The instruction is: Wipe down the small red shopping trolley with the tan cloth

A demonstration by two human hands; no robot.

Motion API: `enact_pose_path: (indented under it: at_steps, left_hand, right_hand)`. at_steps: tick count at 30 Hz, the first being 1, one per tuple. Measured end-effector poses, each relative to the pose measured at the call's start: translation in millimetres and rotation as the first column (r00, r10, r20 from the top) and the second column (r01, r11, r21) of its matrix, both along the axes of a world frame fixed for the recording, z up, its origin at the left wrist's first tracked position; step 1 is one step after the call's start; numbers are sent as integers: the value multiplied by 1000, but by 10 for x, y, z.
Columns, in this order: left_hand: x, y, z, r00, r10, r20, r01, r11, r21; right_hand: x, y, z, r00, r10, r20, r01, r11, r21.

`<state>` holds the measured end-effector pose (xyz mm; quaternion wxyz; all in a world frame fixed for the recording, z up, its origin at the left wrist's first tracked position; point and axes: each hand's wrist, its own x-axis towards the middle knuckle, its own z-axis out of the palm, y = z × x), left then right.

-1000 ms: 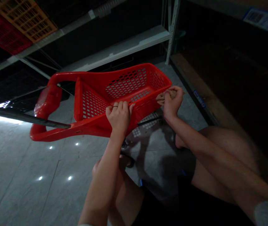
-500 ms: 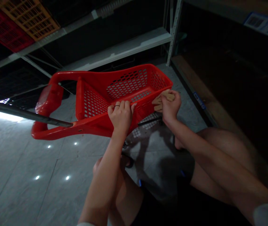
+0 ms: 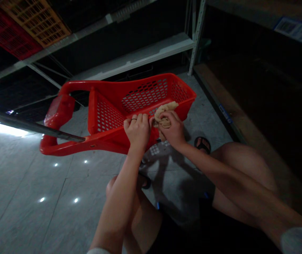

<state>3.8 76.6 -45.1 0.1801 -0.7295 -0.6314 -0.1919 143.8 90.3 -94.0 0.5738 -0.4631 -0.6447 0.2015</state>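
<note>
In front of me stands a red plastic shopping cart with perforated basket walls, its handle pointing left. My left hand is closed over the near rim of the basket, fingers hooked to the inside and a dark ring on one of them. Just right of it, my right hand grips a crumpled tan cloth. The cloth lies against the near rim, with part draped over the inside and a bit hanging below the hand. My right fingertips are partly buried in its folds.
Behind the cart runs a metal shelf, its upright post at the far corner. Yellow and red crates sit at upper left. A metal pole crosses to the cart. A wooden ledge lies right; my sandalled foot is below.
My right hand has slid the cloth leftward along the rim, from near the basket's front end to beside my left hand. The left hand keeps its hold; the cart appears slightly further right.
</note>
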Motion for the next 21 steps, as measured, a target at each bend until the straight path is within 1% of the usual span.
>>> enact_pose_path:
  at_steps: [1, 2, 3, 4, 6, 7, 8, 9, 10, 11, 13, 14, 16, 17, 18, 19, 20, 21]
  left_hand:
    - [-5, -3, 3, 1000, -7, -4, 7, 1000, 4]
    - [-10, -6, 5, 1000, -14, -8, 14, 1000, 11]
    - [-16, -10, 6, 1000, -20, -10, 21, 1000, 19]
    - [-21, -13, 7, 1000, -24, -10, 24, 999, 22]
    - [-28, -20, 9, 1000, -25, -1, 25, 1000, 11]
    - [-29, -24, 10, 1000, -23, 6, 23, 1000, -2]
    - [-30, -28, 12, 1000, -18, 14, 19, 1000, -14]
    - [-30, -31, 13, 1000, -14, 19, 14, 1000, -24]
    - [-30, -34, 13, 1000, -11, 19, 11, 1000, -28]
    - [-30, -35, 12, 1000, -8, 13, 8, 1000, -25]
    - [-33, -33, 4, 1000, -4, -9, 4, 1000, 2]
    - [-35, -30, -1, 1000, -2, -22, 3, 1000, 18]
    - [-39, -23, -11, 999, 3, -42, -1, 999, 41]
    - [-42, -20, -13, 999, 4, -51, -2, 999, 45]
    - [-44, -17, -14, 998, 4, -59, -1, 999, 46]
    - [-46, -15, -14, 998, 2, -63, 1, 999, 47]
    - [-48, -14, -13, 998, 0, -63, 3, 999, 48]
    - [-50, -12, -11, 998, -2, -60, 5, 999, 50]
  right_hand:
    - [42, 43, -12, 999, -35, -8, 35, 999, 2]
    - [122, 127, -45, 994, -104, -25, 104, 995, 7]
    - [232, 244, -96, 978, -200, -53, 201, 980, 13]
    - [363, 381, -160, 946, -311, -88, 314, 949, 15]
    - [641, 661, -302, 841, -517, -163, 524, 852, 3]
    - [762, 776, -365, 787, -586, -192, 595, 804, -12]
    - [856, 858, -414, 749, -629, -210, 638, 770, -30]
    - [913, 900, -444, 731, -648, -215, 654, 755, -52]
    - [929, 897, -455, 732, -648, -212, 649, 757, -73]
    - [905, 852, -446, 750, -630, -202, 627, 774, -88]
    - [758, 662, -389, 818, -551, -167, 545, 834, -86]
    - [652, 538, -351, 862, -487, -141, 482, 874, -68]
    - [433, 296, -284, 949, -312, -55, 311, 950, -20]
    - [339, 200, -263, 975, -221, 1, 221, 975, -8]
    - [269, 131, -249, 988, -148, 51, 149, 989, -7]
    - [228, 95, -244, 991, -102, 84, 103, 995, -9]
    - [219, 91, -244, 991, -92, 93, 93, 996, -8]
    - [243, 119, -247, 990, -117, 77, 118, 993, -2]
